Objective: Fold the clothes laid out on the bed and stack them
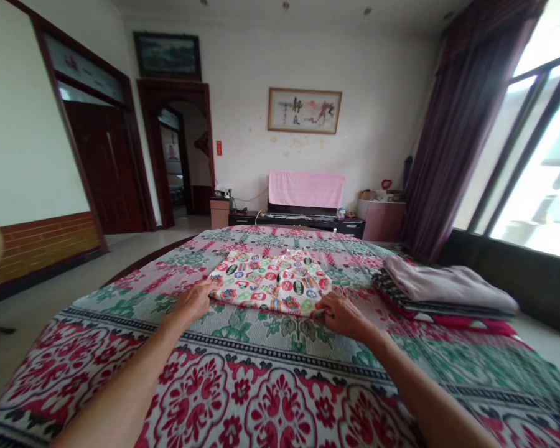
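Note:
A small white garment (268, 281) with red, green, blue and orange prints lies spread on the patterned cloth (280, 398). Its exact kind is hard to make out. My left hand (196, 300) pinches the garment's near left corner. At the near right corner, my right hand (340, 313) grips the edge with curled fingers. Between my two hands the near edge runs roughly straight, and the far edge looks uneven.
To the right sits a stack of folded cloths (448, 292), pale on top with dark and red ones below. Beyond the table's far edge stand a low black cabinet (352, 228) and a pink towel (307, 188) over a screen-like object. A purple curtain (462, 124) hangs by the window.

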`<control>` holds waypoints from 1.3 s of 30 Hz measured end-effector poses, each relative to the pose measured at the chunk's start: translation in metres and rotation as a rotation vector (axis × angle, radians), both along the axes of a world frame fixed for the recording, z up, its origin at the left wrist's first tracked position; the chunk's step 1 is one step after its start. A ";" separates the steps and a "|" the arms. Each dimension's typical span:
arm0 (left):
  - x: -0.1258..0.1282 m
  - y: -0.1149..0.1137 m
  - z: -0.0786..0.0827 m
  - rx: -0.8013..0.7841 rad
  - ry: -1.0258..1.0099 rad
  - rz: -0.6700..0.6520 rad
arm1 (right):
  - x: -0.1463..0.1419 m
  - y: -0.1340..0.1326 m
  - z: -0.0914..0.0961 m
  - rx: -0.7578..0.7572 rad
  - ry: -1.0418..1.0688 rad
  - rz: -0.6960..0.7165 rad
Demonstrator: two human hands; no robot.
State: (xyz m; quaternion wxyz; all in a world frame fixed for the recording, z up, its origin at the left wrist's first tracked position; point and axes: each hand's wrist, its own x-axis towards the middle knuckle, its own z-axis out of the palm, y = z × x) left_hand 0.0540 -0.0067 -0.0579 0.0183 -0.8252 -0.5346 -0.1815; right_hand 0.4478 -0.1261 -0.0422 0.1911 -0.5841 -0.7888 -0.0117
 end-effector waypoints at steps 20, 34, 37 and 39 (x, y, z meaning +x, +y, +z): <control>-0.005 -0.004 0.009 0.075 -0.074 0.225 | 0.016 0.003 -0.013 0.141 0.087 0.152; -0.020 -0.001 0.042 -0.049 0.143 0.156 | 0.021 -0.003 0.023 -0.024 0.065 0.010; -0.023 -0.004 0.055 -0.119 0.177 0.113 | 0.020 -0.009 0.040 -0.110 0.040 0.062; -0.024 -0.006 0.060 -0.200 0.180 0.096 | 0.018 -0.014 0.051 -0.179 0.009 0.090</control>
